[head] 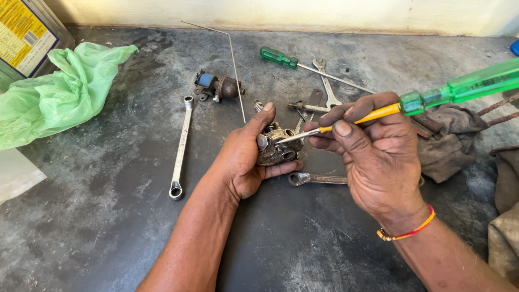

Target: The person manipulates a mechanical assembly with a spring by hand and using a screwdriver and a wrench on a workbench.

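Left hand (246, 157) clasps the metal part (277, 147); right hand (373, 148) (fingers pinched) holds the screwdriver (411, 103) against it.

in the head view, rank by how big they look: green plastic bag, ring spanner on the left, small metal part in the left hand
1. green plastic bag, largest by far.
2. ring spanner, long but thin.
3. small metal part, smallest, partly hidden by the left hand.

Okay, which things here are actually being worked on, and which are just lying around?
In use:
left hand gripping small metal part
right hand holding green-handled screwdriver

Lying about:
ring spanner
second green screwdriver
green plastic bag
bent wire
rag
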